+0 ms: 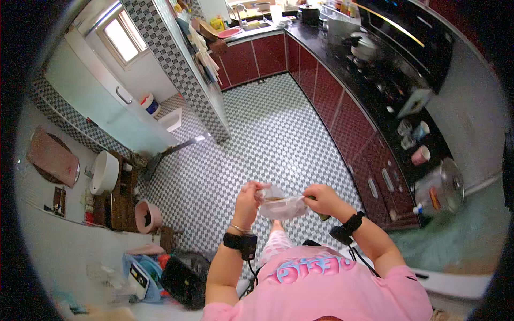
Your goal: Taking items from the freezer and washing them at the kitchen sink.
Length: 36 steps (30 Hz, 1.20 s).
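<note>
Both my hands are raised in front of my body above the checkered floor. Between them hangs a whitish translucent plastic bag, its mouth spread and something brown showing inside. My left hand pinches the bag's left edge. The bag's right edge is gripped by my right hand, which also has a dark green object against its palm; what that object is, I cannot tell. Black straps with small boxes sit on both wrists.
On the right runs a black countertop over dark red cabinets, with a pink cup, glasses and a large clear container. A pink bin and a washbasin stand left. A tiled partition wall juts out ahead.
</note>
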Motion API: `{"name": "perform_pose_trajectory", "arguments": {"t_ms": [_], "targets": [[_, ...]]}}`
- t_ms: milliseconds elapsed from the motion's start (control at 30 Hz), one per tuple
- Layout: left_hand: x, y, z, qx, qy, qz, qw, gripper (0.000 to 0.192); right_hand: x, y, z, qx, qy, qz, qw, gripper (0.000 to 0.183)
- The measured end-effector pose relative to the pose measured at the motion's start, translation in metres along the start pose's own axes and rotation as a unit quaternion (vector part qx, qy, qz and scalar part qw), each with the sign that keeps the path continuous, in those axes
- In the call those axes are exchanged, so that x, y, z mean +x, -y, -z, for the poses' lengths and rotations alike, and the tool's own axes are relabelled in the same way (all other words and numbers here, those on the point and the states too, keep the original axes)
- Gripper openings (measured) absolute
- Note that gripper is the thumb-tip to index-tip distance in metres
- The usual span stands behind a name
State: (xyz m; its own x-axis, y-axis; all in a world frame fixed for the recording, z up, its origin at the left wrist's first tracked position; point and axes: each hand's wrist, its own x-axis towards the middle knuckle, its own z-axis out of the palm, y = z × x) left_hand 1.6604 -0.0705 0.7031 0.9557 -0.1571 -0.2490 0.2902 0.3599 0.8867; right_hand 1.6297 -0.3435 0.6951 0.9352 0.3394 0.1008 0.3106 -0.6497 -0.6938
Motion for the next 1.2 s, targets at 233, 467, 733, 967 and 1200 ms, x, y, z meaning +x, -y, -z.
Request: {"name": "perform_pose_trajectory", "arguments": {"t_ms": [233,467,733,967,1200], "targets": [[0.224,-0.062,0.015,0.046,0.076,0.047,0.995,0.031,0.197,-0.072,0.042,0.005,-0.019,-0.047,0.999,0.019],[0.431,-0.136,-0.02,-0.007,0.059,0.046,0.997,0.037,0.371,-0.153,0.085,-0.01,-0.047,-0.079,0.996,0.02],[0.683,-0.194,-0.048,0.012,0.065,0.009,0.998,0.036,0.605,-0.291,0.14,0.012,-0.047,-0.013,0.999,0.021],[0.882,-0.284,-0.076,0.07,0.029,-0.083,0.994,0.035,0.826,-0.359,0.236,0.029,-0.068,-0.011,0.997,0.02],[1.093,-0.325,-0.077,0.083,0.059,-0.088,0.991,0.037,1.006,-0.439,0.267,-0.004,-0.04,-0.01,0.999,0.021]]}}
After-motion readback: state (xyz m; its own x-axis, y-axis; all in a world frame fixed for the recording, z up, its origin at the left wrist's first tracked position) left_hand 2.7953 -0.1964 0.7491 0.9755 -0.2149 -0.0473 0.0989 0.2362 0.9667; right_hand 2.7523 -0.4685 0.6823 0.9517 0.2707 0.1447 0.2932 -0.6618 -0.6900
